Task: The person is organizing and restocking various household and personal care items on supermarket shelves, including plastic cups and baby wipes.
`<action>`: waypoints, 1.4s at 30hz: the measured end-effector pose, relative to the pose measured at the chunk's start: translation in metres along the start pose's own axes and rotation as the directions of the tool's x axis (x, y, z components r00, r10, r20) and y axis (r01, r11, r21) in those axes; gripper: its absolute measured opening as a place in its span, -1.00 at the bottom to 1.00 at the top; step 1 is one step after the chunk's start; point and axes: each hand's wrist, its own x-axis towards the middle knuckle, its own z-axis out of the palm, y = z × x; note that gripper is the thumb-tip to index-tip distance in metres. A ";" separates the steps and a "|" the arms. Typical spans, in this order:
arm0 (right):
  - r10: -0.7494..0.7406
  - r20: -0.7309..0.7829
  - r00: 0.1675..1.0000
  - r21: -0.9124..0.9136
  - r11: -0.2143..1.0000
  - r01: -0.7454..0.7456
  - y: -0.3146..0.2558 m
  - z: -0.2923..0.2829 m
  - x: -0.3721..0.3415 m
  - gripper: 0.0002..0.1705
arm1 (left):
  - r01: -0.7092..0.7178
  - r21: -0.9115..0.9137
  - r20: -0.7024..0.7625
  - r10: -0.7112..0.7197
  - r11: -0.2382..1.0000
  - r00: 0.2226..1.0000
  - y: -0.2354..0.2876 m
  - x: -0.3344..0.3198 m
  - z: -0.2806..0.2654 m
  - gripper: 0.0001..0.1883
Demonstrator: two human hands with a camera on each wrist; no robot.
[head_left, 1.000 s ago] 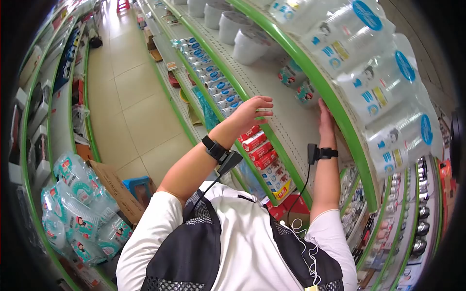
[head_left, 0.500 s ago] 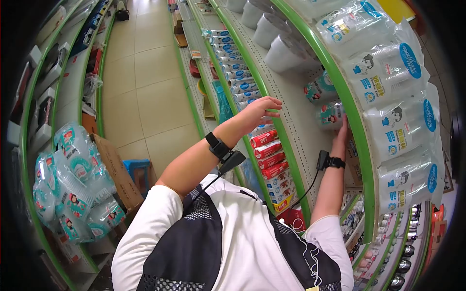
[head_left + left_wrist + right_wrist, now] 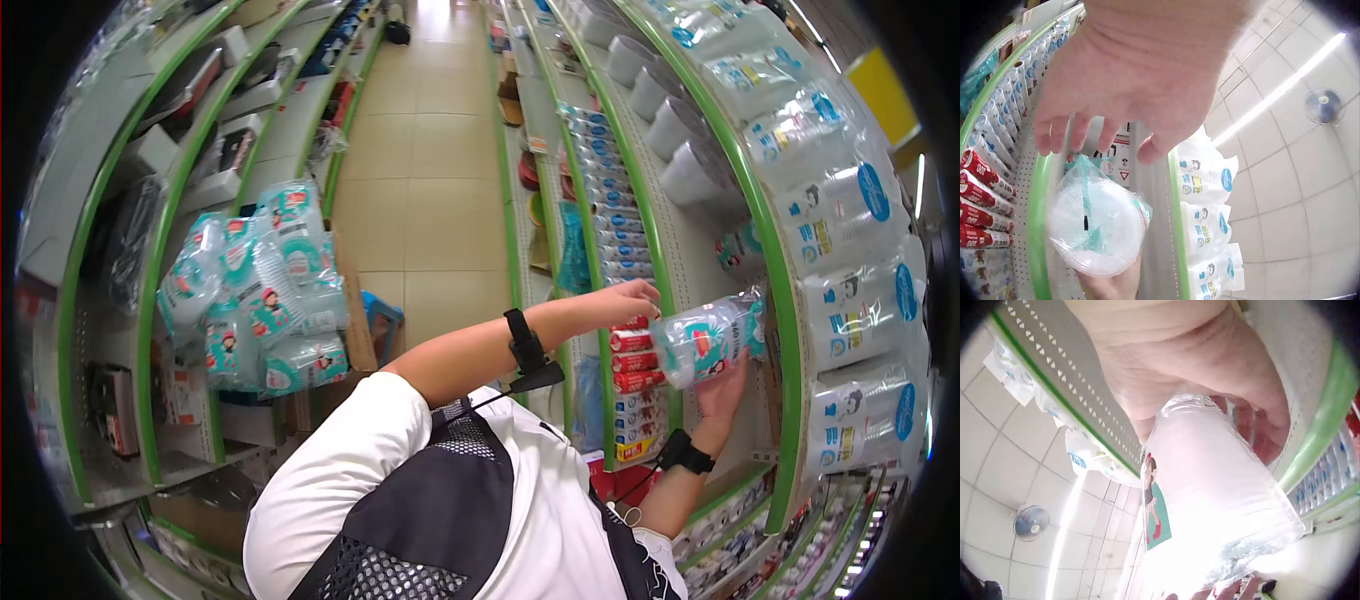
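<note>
My right hand [image 3: 722, 395] grips a clear-wrapped pack of plastic cups [image 3: 697, 343] with a teal printed label, at the front of a shelf on the right. In the right wrist view, thumb and fingers curve round the pack's sides. My left hand [image 3: 632, 298] hovers by the pack's left end, fingers loosely bent and holding nothing. In the left wrist view, that hand's fingers hang over the pack's round white end. Behind on the same shelf stands another teal-labelled pack [image 3: 738, 250], partly hidden by the shelf above.
White tubs [image 3: 692, 170] line the shelf farther back. Rolls in red wrapping [image 3: 632, 360] fill the shelf below. Overhead, clear cup packs with blue labels [image 3: 845, 310] overhang a green shelf edge [image 3: 785, 300]. To the left lies a heap of teal-labelled packs [image 3: 265, 300], beside the aisle floor [image 3: 420, 180].
My right hand has drawn the cup pack out from the shelf towards my left hand. The head view has turned, so the aisle sits nearer the middle.
</note>
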 end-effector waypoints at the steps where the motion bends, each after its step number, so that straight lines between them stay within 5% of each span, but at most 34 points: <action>1: 0.036 0.045 0.998 -0.010 0.999 -0.035 0.010 0.018 -0.004 -0.26 | 0.019 0.007 0.006 -0.019 1.000 1.000 0.009 -0.013 0.001 -0.35; 2: 0.028 0.097 0.995 0.012 0.999 -0.030 0.018 0.031 -0.007 -0.28 | 0.077 0.070 0.044 -0.080 0.995 0.996 0.018 -0.027 -0.003 -0.18; 5: 0.064 0.136 0.989 -0.112 0.993 -0.048 0.043 0.053 0.008 -0.35 | 0.189 0.144 -0.026 -0.187 0.971 0.982 0.040 -0.063 -0.009 -0.10; 13: 0.108 0.338 0.935 -0.160 0.985 -0.056 0.086 0.172 0.061 -0.42 | 0.064 0.161 -0.172 -0.036 0.985 0.984 0.043 -0.111 -0.100 0.10; 18: 0.215 0.498 0.840 -0.376 0.926 -0.014 0.114 0.263 0.111 -0.32 | 0.000 0.259 -0.332 0.089 0.966 0.939 0.054 -0.131 -0.172 0.12; 20: 0.230 0.534 0.814 -0.397 0.918 0.001 0.127 0.302 0.130 -0.29 | -0.093 -0.039 -0.327 0.076 0.995 0.942 0.072 -0.139 -0.192 0.07; 21: 0.239 0.560 0.793 -0.416 0.909 0.019 0.132 0.319 0.139 -0.26 | -0.097 -0.038 -0.338 0.079 0.995 0.938 0.076 -0.141 -0.203 0.07; 27: 0.319 0.646 0.693 -0.452 0.892 0.012 0.159 0.392 0.189 -0.11 | -0.209 -0.013 -0.527 0.171 0.978 0.833 0.117 -0.179 -0.265 -0.01; 29: 0.377 0.662 0.648 -0.490 0.872 -0.007 0.170 0.417 0.197 -0.09 | -0.341 0.074 -0.656 0.303 0.937 0.691 0.116 -0.187 -0.288 -0.02; 35: 0.484 0.788 0.380 -0.573 0.802 0.167 0.214 0.489 0.226 -0.20 | -0.373 0.085 -0.822 0.276 0.924 0.498 0.119 -0.212 -0.337 -0.05; 42: 0.505 0.845 0.177 -0.528 0.840 0.125 0.247 0.563 0.304 -0.25 | -0.379 0.202 -0.878 0.339 0.903 0.339 0.136 -0.207 -0.393 -0.18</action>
